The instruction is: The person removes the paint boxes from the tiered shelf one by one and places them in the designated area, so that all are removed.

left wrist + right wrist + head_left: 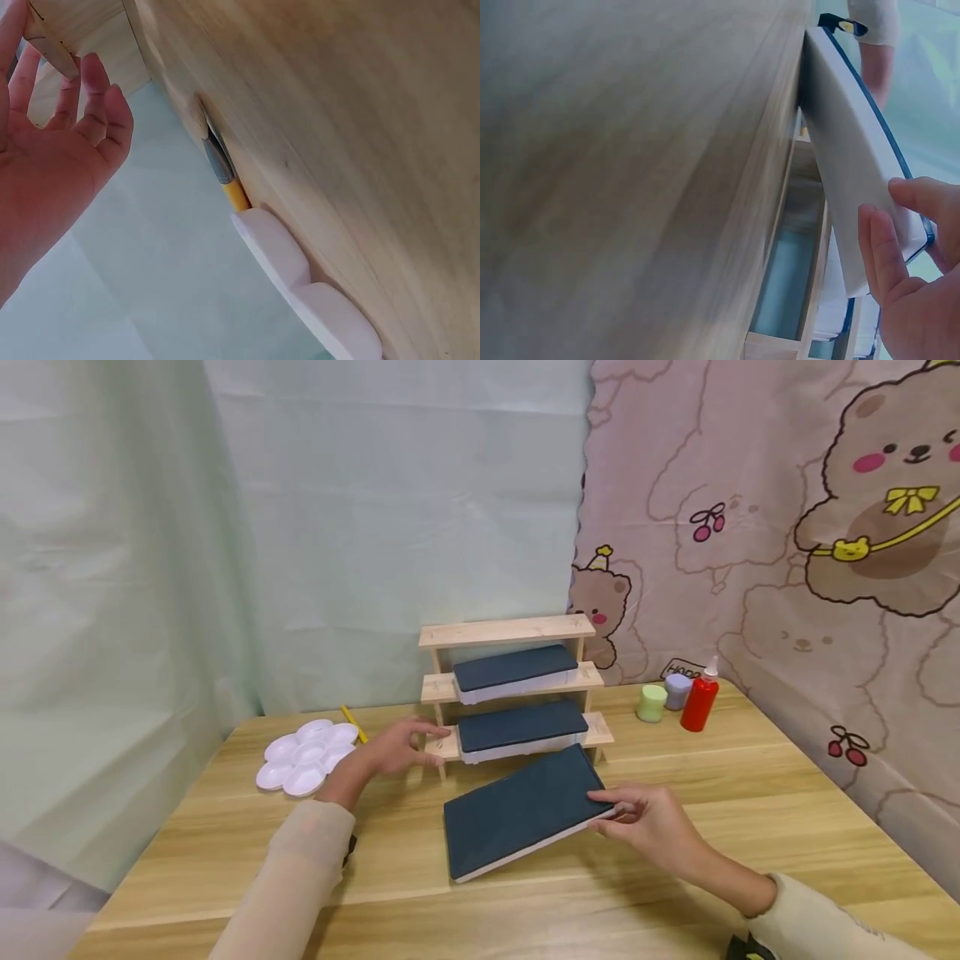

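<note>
A flat box with a dark blue top and white sides (525, 810) is tilted in front of a stepped wooden rack (510, 631). My right hand (652, 822) pinches its right end; in the right wrist view the fingers and thumb of that hand (922, 262) lie against the box's white underside (847, 135) and edge. My left hand (397, 747) touches the left end of the rack's lowest step, and in the left wrist view its fingers are at a wooden end (51, 46). Two similar dark-topped boxes (517, 667) (522, 725) lie on the rack's steps.
A white flower-shaped palette (309, 755) is on the left of the table (390, 893), with a yellow-handled brush (354, 723) beside it. At the back right stand a green jar (652, 702), a lavender jar (677, 691) and a red bottle (699, 702). Curtains hang behind.
</note>
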A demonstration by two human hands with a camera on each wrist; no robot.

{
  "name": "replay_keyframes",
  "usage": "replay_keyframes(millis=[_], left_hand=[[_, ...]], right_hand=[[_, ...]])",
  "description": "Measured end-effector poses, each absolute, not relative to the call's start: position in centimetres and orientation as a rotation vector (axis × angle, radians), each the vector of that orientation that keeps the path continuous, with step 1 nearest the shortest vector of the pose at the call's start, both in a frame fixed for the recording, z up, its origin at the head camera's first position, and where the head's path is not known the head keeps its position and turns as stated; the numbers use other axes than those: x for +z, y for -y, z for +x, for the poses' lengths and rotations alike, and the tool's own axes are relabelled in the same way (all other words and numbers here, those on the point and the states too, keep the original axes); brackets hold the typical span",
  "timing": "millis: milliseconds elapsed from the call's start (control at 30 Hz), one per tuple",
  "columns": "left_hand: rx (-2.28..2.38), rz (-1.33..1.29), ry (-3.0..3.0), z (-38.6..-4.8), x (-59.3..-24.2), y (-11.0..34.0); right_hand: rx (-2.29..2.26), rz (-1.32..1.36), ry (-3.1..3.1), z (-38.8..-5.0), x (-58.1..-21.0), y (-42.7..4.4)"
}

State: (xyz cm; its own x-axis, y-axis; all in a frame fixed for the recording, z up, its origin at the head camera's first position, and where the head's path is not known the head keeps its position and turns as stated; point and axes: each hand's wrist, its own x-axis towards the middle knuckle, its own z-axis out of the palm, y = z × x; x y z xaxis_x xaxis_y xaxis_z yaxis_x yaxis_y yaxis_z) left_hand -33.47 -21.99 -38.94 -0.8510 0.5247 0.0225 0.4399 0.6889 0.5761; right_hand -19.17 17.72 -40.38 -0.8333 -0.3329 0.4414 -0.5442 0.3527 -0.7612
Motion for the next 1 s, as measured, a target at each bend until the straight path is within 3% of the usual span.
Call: replay_keyframes(millis=[600,1000], left_hand=[[0.838,0.817,-2.778,-33.3,-39.0,21.7],[0.835,0.779,-2.790,-33.1,-38.3,21.6]], right_hand=[[1.437,0.519,2.652,-20.3,-41.1,-17.3],[1.494,0.542,2.709,-20.8,-41.2,-16.7]])
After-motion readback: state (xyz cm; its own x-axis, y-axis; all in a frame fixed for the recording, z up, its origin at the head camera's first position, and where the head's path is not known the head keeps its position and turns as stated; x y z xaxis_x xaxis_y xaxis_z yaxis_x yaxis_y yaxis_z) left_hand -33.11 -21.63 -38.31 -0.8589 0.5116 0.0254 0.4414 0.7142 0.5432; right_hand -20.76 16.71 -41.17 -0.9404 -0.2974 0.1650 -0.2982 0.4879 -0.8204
